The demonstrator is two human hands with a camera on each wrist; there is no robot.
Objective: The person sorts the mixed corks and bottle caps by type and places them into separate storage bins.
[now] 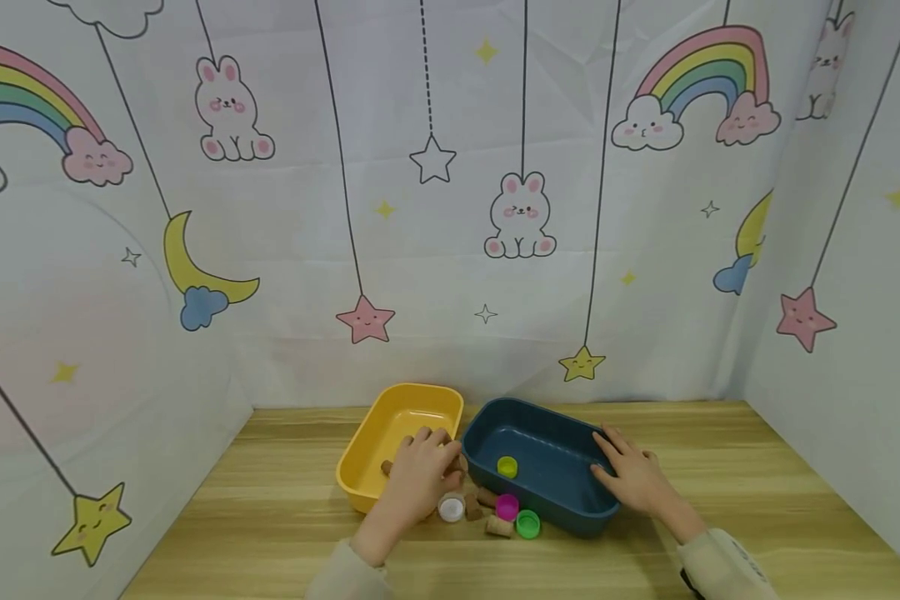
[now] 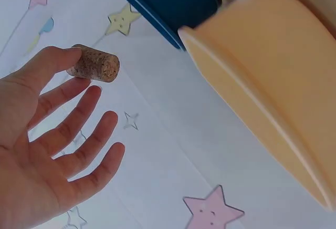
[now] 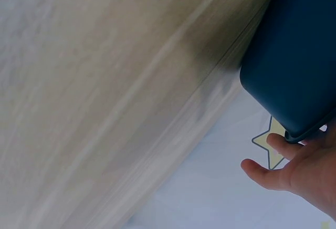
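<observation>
My left hand (image 1: 417, 473) is above the near right part of the yellow bin (image 1: 351, 446). In the left wrist view, its thumb and index finger pinch a cork (image 2: 97, 65), while the other fingers are spread apart. My right hand (image 1: 640, 479) rests over the right end of the dark blue bin (image 1: 540, 498), with extended fingers touching the rim. A yellow cap (image 1: 507, 467) lies inside the blue bin. Another cork (image 1: 387, 468) shows in the yellow bin, partly behind my left hand.
In front of the bins lie a white cap (image 1: 452, 507), a magenta cap (image 1: 507, 507), a green cap (image 1: 528, 524) and several corks, one of them a pale cork (image 1: 499, 526). A printed cloth (image 1: 435, 275) hangs behind the wooden table (image 1: 270, 517) and along both sides.
</observation>
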